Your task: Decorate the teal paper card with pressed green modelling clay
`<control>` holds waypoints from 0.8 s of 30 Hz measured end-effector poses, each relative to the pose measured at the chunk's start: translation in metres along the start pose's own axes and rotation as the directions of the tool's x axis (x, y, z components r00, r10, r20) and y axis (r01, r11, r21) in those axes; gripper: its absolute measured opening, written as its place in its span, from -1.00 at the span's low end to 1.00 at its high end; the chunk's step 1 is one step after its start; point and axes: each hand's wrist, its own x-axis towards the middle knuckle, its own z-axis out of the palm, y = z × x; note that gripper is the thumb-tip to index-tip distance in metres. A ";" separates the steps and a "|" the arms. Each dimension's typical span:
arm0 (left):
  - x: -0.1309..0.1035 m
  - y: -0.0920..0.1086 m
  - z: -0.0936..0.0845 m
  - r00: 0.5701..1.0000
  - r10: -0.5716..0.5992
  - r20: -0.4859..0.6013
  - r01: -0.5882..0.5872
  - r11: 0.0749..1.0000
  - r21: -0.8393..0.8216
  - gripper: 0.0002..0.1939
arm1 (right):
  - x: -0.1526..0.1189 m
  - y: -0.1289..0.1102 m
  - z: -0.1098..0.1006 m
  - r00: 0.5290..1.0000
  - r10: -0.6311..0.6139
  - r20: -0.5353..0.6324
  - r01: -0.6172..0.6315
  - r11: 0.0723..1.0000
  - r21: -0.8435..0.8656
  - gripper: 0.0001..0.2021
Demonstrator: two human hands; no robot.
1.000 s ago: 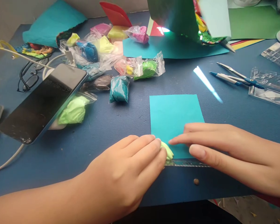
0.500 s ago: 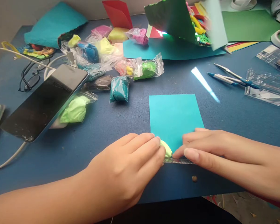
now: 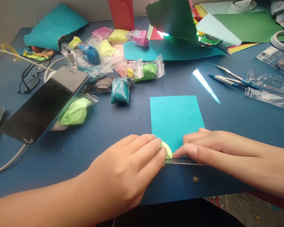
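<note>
My left hand point(image 3: 132, 164) is closed round a piece of pale green modelling clay point(image 3: 167, 150); its tapered end sticks out past the fingertips. The clay lies at the near edge of a turquoise square of paper point(image 3: 175, 116). Along that edge runs a clear ruler point(image 3: 184, 162), partly under my hands. My right hand point(image 3: 208, 146) rests low over the paper and ruler, fingers extended, one fingertip at the tip of the clay. Whether that finger presses on the clay or only touches it, I cannot tell.
Several bagged lumps of clay point(image 3: 120, 90) lie at the back left, near a phone point(image 3: 47, 104) with a cable. Compasses point(image 3: 234, 80) and a clear plastic case point(image 3: 265, 88) are at the right. A dark green card piece point(image 3: 172, 20) stands behind. A small brown ball point(image 3: 196, 179) sits near the front edge.
At the back, the pale card beside the dark green piece has tipped down to the right. The view has shifted slightly; both hands stay nearly in place at the clay.
</note>
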 end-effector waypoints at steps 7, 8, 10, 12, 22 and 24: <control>-0.001 0.000 -0.002 1.000 0.002 0.014 -0.002 1.000 0.026 -0.73 | 0.011 0.014 0.005 0.930 -0.340 -0.139 0.320 0.935 -0.152 -0.42; -0.001 0.000 -0.003 1.000 0.007 0.010 -0.007 0.999 0.032 -0.74 | 0.012 0.017 0.005 0.911 -0.398 -0.107 0.377 0.910 -0.174 -0.42; -0.002 0.000 -0.003 1.000 0.012 0.004 -0.012 0.999 0.040 -0.75 | 0.014 0.021 0.004 0.878 -0.476 -0.045 0.458 0.865 -0.205 -0.41; -0.003 0.000 -0.002 1.000 0.014 -0.003 -0.014 0.999 0.041 -0.76 | 0.015 0.021 0.004 0.855 -0.518 -0.019 0.498 0.830 -0.251 -0.42; 0.001 0.000 0.002 1.000 0.005 -0.014 -0.004 0.998 0.062 -0.78 | 0.012 0.013 0.003 0.795 -0.606 0.023 0.513 0.652 -0.558 -0.77; 0.001 -0.001 0.002 1.000 0.002 -0.013 -0.002 0.997 0.074 -0.77 | 0.012 0.014 0.003 0.790 -0.612 0.025 0.511 0.637 -0.578 -0.80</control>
